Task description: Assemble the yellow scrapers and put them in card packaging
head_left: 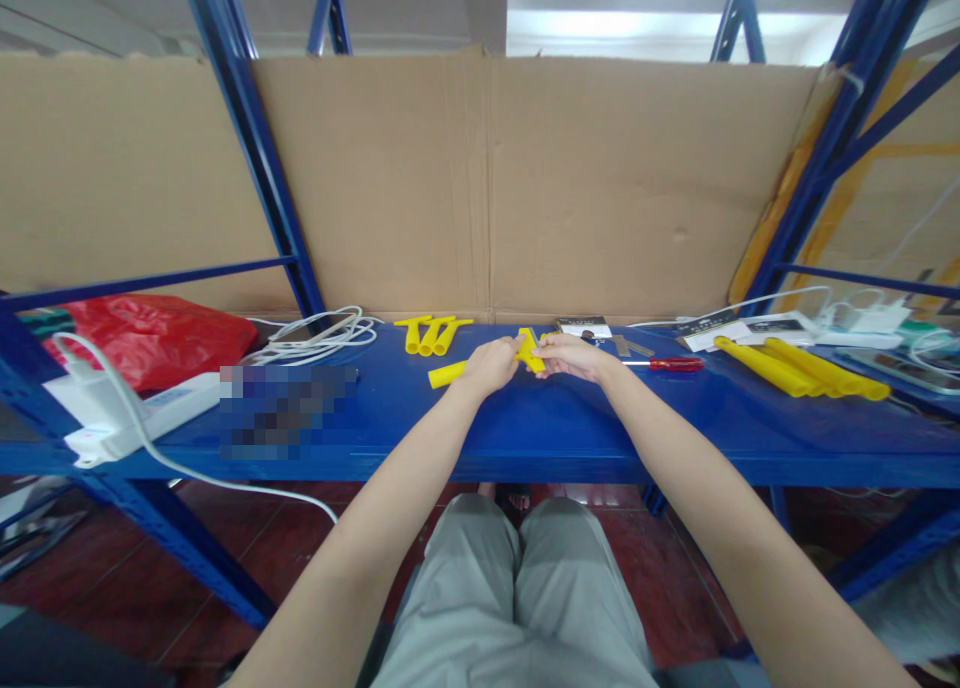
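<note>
A yellow T-shaped plastic scraper [448, 374] with a tube-like handle is held just above the blue shelf top. My left hand [491, 364] is closed around its handle near the crosspiece. The fingers of my right hand [568, 355] are bent and pinched at the crosspiece, where a thin greyish strip shows; its exact shape is too small to tell. Just right of my right hand lies a screwdriver [675, 365] with a red handle. Small flat metal pieces [630, 347] and a dark printed card [583, 327] lie behind it.
Several yellow T-shaped scrapers [429, 335] lie at the back left, and more yellow tube handles [806, 371] lie on the right. A white power strip [154, 418], red bag [161, 338] and coiled white cable [322, 336] occupy the left. Cardboard [600, 188] walls the back between blue posts.
</note>
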Tool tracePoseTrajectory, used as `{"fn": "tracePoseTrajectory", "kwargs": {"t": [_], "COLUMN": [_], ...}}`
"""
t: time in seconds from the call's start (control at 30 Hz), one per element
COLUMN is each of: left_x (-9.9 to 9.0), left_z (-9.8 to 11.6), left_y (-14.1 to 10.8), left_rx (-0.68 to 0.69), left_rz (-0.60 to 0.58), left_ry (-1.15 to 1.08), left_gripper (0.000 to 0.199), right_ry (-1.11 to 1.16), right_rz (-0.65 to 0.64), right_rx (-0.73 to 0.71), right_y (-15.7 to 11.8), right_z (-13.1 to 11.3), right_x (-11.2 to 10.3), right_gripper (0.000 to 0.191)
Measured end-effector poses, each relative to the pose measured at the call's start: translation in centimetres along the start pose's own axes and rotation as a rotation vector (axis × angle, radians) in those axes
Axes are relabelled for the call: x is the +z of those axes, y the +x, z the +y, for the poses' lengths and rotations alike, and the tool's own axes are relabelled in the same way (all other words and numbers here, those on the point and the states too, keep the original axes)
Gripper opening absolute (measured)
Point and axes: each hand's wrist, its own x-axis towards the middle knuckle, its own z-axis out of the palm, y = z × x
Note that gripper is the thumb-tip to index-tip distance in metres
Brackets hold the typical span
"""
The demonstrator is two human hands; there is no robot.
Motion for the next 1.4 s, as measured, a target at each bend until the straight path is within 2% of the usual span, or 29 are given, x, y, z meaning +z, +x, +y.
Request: {"fn": "tracePoseTrajectory", "kwargs": {"t": [0.33,0.4,0.47,0.53,0.63,0.7,0.77,0.87,1.0,1.07,1.17,1.3,1.4], "left_x": [-0.6,-0.8,-0.9,-1.0,-1.2,-1.2,-1.1,-1.0,-1.3,-1.7,-2.4,-3.2,-3.6], "left_z": [0.7,0.8,0.9,0.9,0.8,0.6,0.3,-0.3,-1.0,-1.1,-1.0,-1.1,-1.3], "left_y": [-0.3,-0.3,-0.2,-0.2,-0.2,-0.1,-0.1,0.2,0.6,0.8,1.0,1.2,1.0], "left_rx": [-0.060,-0.073,-0.079,-0.097,-0.139,-0.164,-0.181,-0.192,-0.222,-0.258,-0.386,-0.545,-0.561], "left_rz": [0.027,0.045,0.062,0.084,0.124,0.160,0.211,0.314,0.520,0.646,0.796,0.849,0.833], "left_ry": [0.044,0.026,0.000,-0.032,-0.088,-0.134,-0.189,-0.304,-0.524,-0.668,-0.900,-1.222,-1.475], "left_gripper": [0.044,0.045,0.046,0.047,0.049,0.049,0.049,0.050,0.042,0.030,0.005,0.030,0.032], "right_ry": [-0.011,-0.018,-0.037,-0.077,-0.211,-0.450,-0.739,-0.986,-1.109,-1.128,-1.121,-1.119,-1.132], "right_rz": [-0.002,-0.004,0.048,0.204,0.569,0.775,0.866,0.885,0.820,0.801,0.785,0.775,0.800], "right_rx": [0.032,0.035,0.029,0.002,-0.029,0.030,0.127,0.226,0.255,0.241,0.254,0.329,0.381], "right_y": [-0.9,-1.2,-1.2,-1.1,-0.8,-0.8,-1.0,-1.3,-1.3,-1.1,-1.1,-1.8,-2.3], "right_z": [-1.3,-1.7,-2.0,-2.0,-1.6,-1.1,-0.5,0.5,1.7,2.0,1.8,0.9,0.2], "right_x": [0.9,0.7,0.0,-1.1,-3.1,-4.5,-5.7,-7.3,-9.0,-9.5,-9.3,-8.1,-7.3], "right_gripper": [0.012,0.010,0.008,0.006,0.011,0.019,0.026,0.028,0.026,0.025,0.025,0.032,0.039]}}
